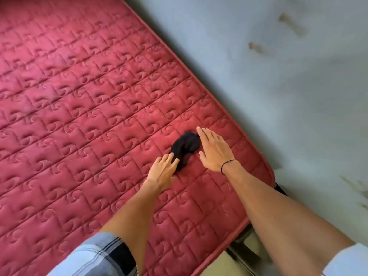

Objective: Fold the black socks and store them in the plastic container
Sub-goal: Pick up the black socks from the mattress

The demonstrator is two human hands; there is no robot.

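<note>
A crumpled pair of black socks [185, 147] lies on the red quilted mattress [89, 116], near its right edge. My left hand [162, 170] rests at the socks' near end, with fingertips on the fabric; whether it grips them is unclear. My right hand [214, 149] hovers flat with fingers stretched out, just right of the socks and touching their far end. The plastic container is out of sight.
A pale grey-blue wall [278, 76] with brown stains runs along the mattress's right edge. A dark gap and a pale object [235, 261] show below the mattress corner at the bottom right.
</note>
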